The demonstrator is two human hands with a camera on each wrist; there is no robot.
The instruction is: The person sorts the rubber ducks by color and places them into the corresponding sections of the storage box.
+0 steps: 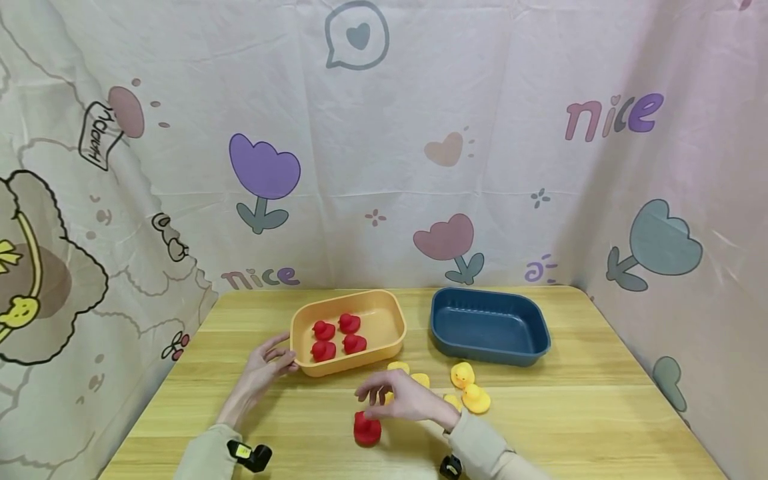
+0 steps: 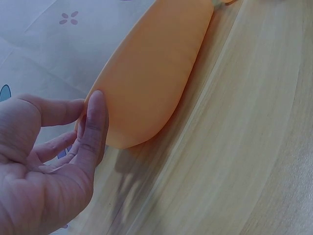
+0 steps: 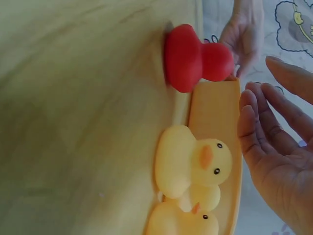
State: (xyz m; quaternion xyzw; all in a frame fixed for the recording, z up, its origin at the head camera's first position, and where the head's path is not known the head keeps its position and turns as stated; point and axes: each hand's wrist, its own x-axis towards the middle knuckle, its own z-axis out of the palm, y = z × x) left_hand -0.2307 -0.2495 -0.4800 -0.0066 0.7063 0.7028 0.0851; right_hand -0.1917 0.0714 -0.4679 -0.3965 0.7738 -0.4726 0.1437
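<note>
My left hand (image 1: 262,368) pinches the left end of an orange plastic bin (image 1: 354,362); in the left wrist view its thumb and fingers meet at the rim of the bin's wall (image 2: 146,73). Inside lie several red rubber ducks (image 1: 324,351). One more red duck (image 1: 367,433) sits on the wood table in front of the bin. Just above that duck hovers my right hand (image 1: 405,398), fingers loosely bent and holding nothing. The right wrist view shows a gap between these fingers (image 3: 266,122) and the red duck (image 3: 186,58).
Several yellow rubber ducks (image 1: 476,399) lie around and behind my right hand, some partly hidden by it. A dark blue bin (image 1: 486,352) stands at the back right, with nothing in it. Printed cloth (image 1: 372,167) hangs behind the table (image 1: 570,420).
</note>
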